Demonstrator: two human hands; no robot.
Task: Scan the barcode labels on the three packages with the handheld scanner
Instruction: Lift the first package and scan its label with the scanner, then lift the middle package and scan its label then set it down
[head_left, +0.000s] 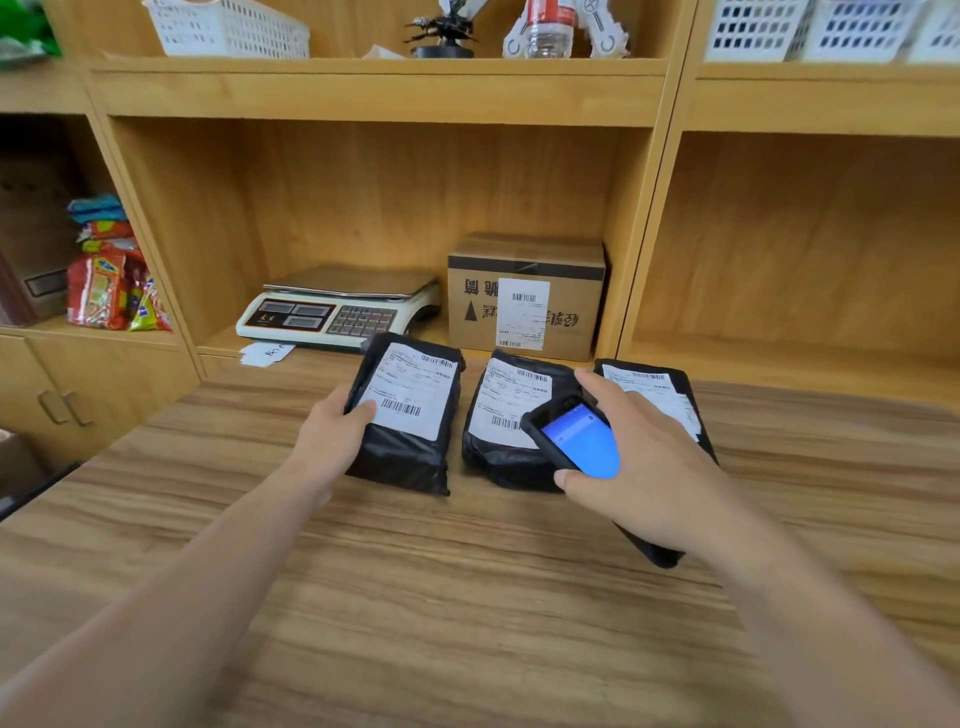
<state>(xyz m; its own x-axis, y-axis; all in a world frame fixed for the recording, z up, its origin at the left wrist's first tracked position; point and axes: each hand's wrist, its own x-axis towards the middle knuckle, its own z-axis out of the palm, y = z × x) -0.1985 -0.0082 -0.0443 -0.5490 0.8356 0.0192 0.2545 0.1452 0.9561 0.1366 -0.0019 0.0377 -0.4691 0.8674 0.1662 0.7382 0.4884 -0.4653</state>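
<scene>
Two bare forearms reaching up from the bottom corners over a wood-grain surface (415, 597). Left hand (332, 431) at frame centre, fingers curled around the left edge of the leftmost black plastic mailer package (408, 415), thumb pressed on its white barcode label (410, 389). Right hand (649, 467) right of centre, wrapped around a black handheld scanner with a lit blue screen (576, 441), tilted above the middle black package (511, 421). Third black package (654, 389) just beside, partly hidden behind that hand.
</scene>
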